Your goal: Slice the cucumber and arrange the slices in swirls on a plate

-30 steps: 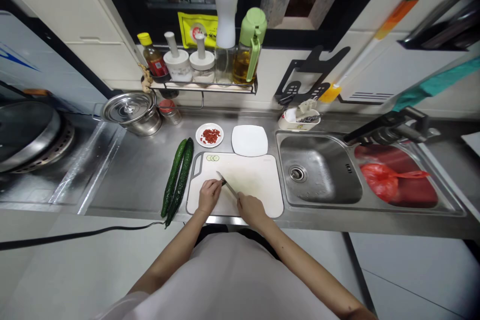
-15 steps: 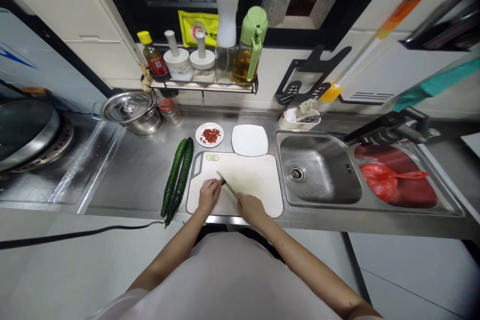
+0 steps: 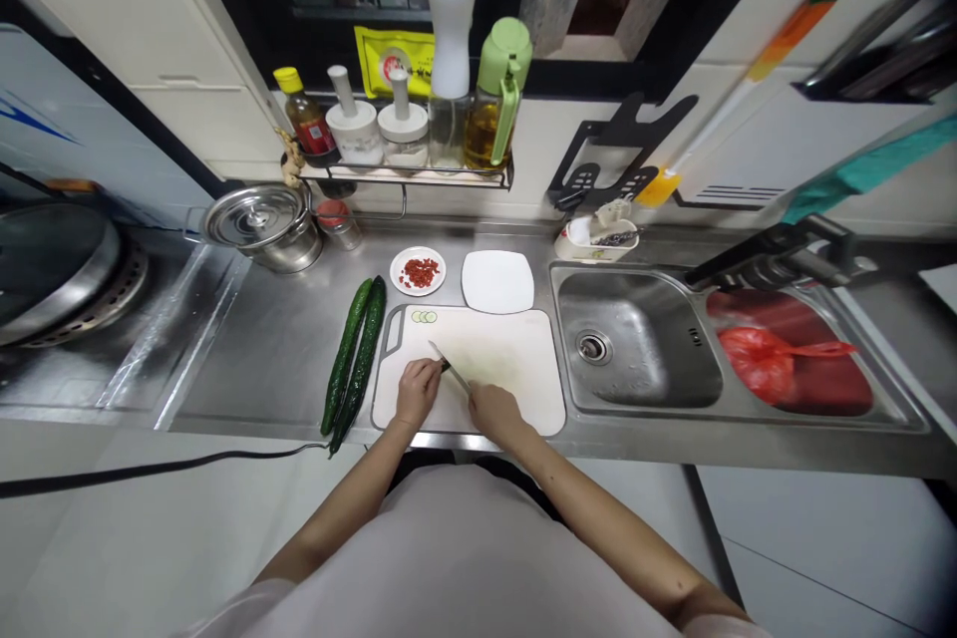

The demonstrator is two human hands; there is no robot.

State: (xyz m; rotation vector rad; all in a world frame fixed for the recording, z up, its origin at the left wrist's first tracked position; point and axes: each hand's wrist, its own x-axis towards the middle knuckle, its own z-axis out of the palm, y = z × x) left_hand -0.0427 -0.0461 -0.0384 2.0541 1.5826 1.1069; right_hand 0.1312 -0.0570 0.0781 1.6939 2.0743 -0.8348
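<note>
My right hand [image 3: 494, 411] is closed round the handle of a kitchen knife [image 3: 453, 371], its blade slanting up and left over the white cutting board [image 3: 523, 359]. Close to the blade, my left hand [image 3: 419, 391] has its fingers closed on a small dark green piece of cucumber [image 3: 445, 365], mostly hidden by the fingers. A few thin cucumber slices [image 3: 424, 317] lie overlapping at the board's upper left. Two long whole cucumbers [image 3: 357, 359] rest side by side on the counter, left of the board.
Behind the board stand a small plate of red bits [image 3: 408, 257] and a white square plate [image 3: 497, 281]. A double sink [image 3: 635, 339] lies to the right, a red bag [image 3: 755, 364] in its far basin. A lidded steel pot [image 3: 288, 249] and a seasoning rack [image 3: 434, 176] are at the back.
The knife and my right hand have shifted very slightly left. My left hand keeps its hold on the cucumber piece in almost the same spot.
</note>
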